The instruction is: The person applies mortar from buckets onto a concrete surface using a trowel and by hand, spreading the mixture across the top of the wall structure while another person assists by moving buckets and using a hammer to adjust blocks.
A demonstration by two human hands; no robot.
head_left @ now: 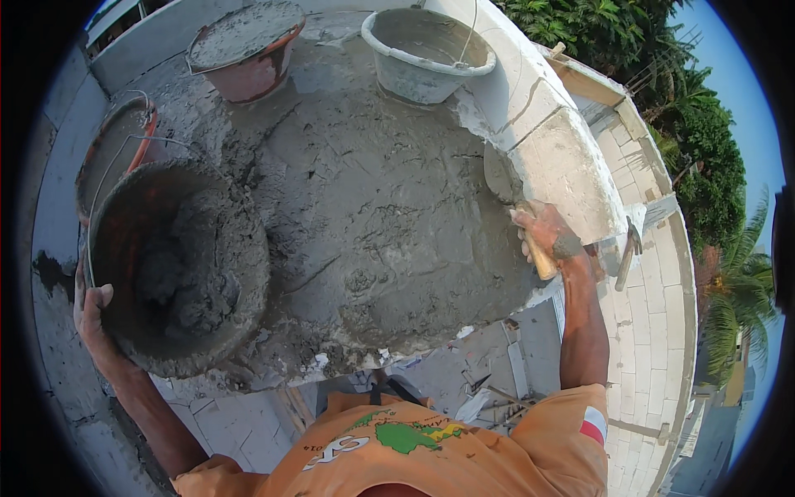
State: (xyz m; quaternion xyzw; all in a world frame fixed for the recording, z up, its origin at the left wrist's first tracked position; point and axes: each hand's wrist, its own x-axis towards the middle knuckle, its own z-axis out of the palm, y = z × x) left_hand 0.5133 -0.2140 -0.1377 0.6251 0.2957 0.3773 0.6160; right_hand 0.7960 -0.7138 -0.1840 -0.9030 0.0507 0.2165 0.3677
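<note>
My left hand grips the rim of a mortar-caked bucket at the near left. The bucket tilts, and a heap of wet grey mortar lies inside it. At the right, my right hand is closed round the wooden handle of a trowel. The trowel's blade, smeared with mortar, lies at the right edge of a wide layer of wet mortar, beside the pale block wall. Mortar also clings to the back of my right wrist.
A reddish bucket full of grey mix and a pale basin with liquid stand at the back. Another orange-rimmed bucket sits at the left. A hammer hangs on the curved wall. Debris lies below the slab's near edge.
</note>
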